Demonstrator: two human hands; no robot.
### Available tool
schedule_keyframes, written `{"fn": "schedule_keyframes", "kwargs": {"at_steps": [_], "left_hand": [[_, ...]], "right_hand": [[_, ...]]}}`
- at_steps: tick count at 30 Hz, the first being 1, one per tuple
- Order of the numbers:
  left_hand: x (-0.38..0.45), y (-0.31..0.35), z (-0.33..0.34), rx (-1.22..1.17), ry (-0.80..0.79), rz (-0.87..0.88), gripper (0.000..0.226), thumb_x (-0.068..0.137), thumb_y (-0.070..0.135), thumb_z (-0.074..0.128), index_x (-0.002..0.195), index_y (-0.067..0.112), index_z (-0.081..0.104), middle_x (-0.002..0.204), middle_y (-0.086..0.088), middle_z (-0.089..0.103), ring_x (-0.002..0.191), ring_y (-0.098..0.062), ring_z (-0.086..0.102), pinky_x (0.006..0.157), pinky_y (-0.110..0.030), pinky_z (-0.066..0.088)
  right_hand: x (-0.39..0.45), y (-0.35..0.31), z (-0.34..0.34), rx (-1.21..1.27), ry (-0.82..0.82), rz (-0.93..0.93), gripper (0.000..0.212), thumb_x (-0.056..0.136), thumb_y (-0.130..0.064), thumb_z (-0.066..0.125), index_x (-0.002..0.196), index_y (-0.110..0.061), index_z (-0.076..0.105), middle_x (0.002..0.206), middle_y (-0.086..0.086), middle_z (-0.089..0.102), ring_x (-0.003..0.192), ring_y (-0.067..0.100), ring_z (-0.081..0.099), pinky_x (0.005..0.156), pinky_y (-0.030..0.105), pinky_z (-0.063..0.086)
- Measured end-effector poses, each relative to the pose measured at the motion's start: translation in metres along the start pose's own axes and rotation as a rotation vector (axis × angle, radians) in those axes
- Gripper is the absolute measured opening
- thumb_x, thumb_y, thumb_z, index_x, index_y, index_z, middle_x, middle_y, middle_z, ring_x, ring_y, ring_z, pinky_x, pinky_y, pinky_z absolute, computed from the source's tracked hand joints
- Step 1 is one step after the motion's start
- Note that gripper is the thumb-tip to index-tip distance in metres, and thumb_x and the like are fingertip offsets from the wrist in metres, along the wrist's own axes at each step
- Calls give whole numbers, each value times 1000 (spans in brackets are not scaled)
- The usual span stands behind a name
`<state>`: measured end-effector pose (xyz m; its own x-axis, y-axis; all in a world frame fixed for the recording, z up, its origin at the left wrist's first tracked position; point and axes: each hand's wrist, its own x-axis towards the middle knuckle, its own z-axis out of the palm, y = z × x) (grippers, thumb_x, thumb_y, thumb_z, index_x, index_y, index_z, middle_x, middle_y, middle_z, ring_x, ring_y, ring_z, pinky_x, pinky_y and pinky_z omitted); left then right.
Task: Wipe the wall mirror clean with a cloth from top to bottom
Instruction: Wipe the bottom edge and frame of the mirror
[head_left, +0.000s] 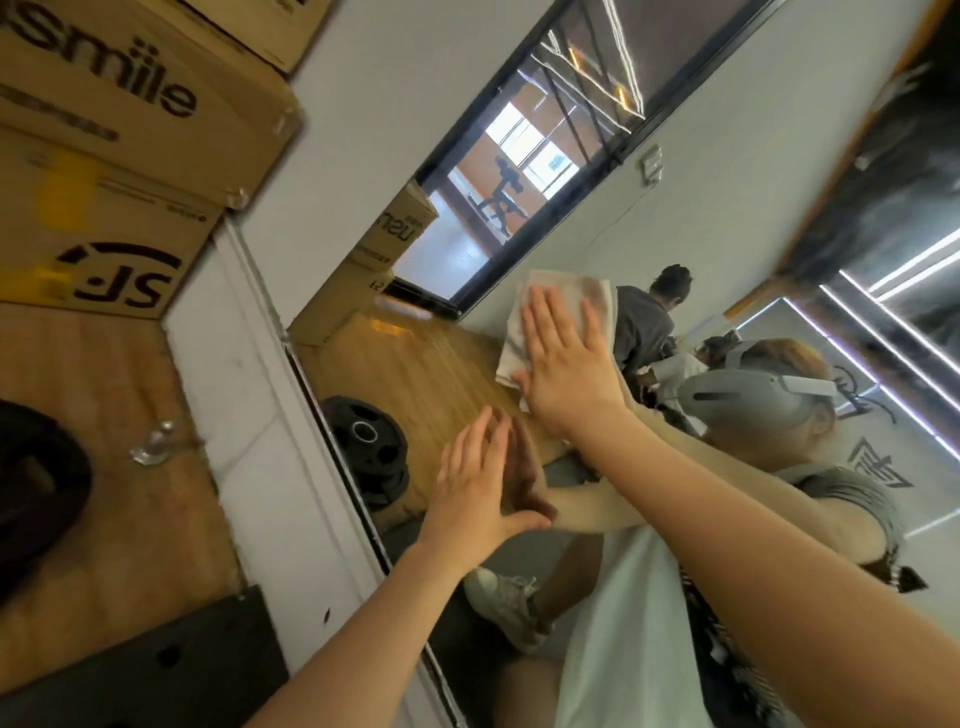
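Pressing flat-palmed, right hand (566, 364) pins white cloth (524, 332) to wall mirror (779, 171) for even wiping pressure; left hand (480, 483), fingers straight, braces on glass near left frame edge.

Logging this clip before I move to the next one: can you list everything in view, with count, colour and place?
Frameless wall mirror: one, fills the right of the view, reflecting the room and the person.
Folded white cloth: one, pressed flat on the mirror glass near the middle.
Brown cardboard boxes: a stack at upper left, black print; exact count unclear.
White wall trim: one strip, along the mirror's left edge.
Black round weight plate: one, on the wooden floor at far left, blurred.
Wooden floor: light brown, lower left.
Left hand: fingers straight, flat against the glass.
Right hand: fingers straight, pressing the cloth to the mirror.
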<state>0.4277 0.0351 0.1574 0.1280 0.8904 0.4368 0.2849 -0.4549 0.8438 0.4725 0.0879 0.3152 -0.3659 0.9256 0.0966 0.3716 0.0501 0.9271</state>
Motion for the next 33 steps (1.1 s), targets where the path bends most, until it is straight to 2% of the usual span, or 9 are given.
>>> {"fn": "schedule_keyframes", "kwargs": {"at_steps": [2, 5, 9, 11, 14, 17, 20, 24, 33], "left_hand": [[8, -12, -8, -22, 76, -51, 120, 65, 74, 57, 155, 17, 0, 162, -4, -6, 149, -19, -4, 117, -32, -3], [26, -32, -15, -64, 101, -117, 126, 66, 70, 67, 155, 15, -5, 162, -5, -14, 149, -20, -9, 115, -31, -7], [50, -52, -15, -148, 94, -187, 138, 60, 75, 68, 154, 14, -13, 160, -6, -21, 146, -16, -19, 112, -32, -12], [58, -58, -17, -205, 114, -233, 139, 54, 81, 59, 154, 12, -10, 161, -7, -17, 147, -17, -16, 112, -33, -11], [67, -67, -26, -270, 167, -277, 133, 54, 80, 50, 155, 10, -3, 162, -9, -11, 149, -22, -9, 113, -30, -9], [77, -76, -33, -257, 147, -289, 132, 60, 84, 48, 154, 11, -7, 162, -9, -15, 149, -21, -11, 111, -30, -12], [88, -82, -39, -155, 74, -220, 141, 52, 98, 31, 151, 13, -20, 157, -5, -29, 144, -17, -24, 113, -34, -13], [99, -91, -43, -101, -36, -150, 136, 35, 104, 0, 129, 18, -46, 136, 2, -53, 132, -15, -42, 112, -37, -18], [102, -98, -36, -71, -121, -147, 130, 37, 104, -3, 119, 19, -57, 128, 4, -63, 121, -11, -56, 109, -37, -23]], "right_hand": [[1, 0, 0, 10, 13, 15, 68, 101, -45, 7, 152, -6, -13, 159, 12, -19, 147, 30, -19, 108, 50, -24], [2, -3, 6, 24, -5, 25, 69, 94, -43, -5, 152, -6, -9, 157, 11, -20, 147, 31, -16, 109, 52, -24], [0, -1, 10, -2, 20, -27, 68, 97, -42, 9, 149, -2, 26, 155, 16, 9, 148, 33, 13, 115, 55, -8], [-1, 2, 11, -12, 7, -84, 66, 97, -40, 18, 146, 0, 33, 155, 17, 19, 146, 33, 21, 116, 56, 0], [-3, 4, 13, -43, 3, -144, 65, 96, -40, 24, 146, 1, 33, 156, 18, 25, 146, 34, 21, 116, 56, -1], [-3, 3, 14, -58, 23, -131, 65, 96, -39, 28, 145, 2, 35, 155, 19, 26, 145, 34, 22, 117, 55, 0], [-3, -1, 17, -41, 100, -90, 65, 96, -40, 28, 146, 1, 34, 156, 19, 24, 146, 34, 21, 117, 53, 1], [-5, -17, 26, 6, 150, 34, 64, 97, -38, 27, 145, 3, 34, 155, 20, 25, 145, 36, 21, 118, 56, 6], [27, -26, 22, 37, 181, 82, 64, 95, -38, 26, 141, 4, 40, 153, 21, 28, 144, 37, 23, 118, 54, 1]]}}
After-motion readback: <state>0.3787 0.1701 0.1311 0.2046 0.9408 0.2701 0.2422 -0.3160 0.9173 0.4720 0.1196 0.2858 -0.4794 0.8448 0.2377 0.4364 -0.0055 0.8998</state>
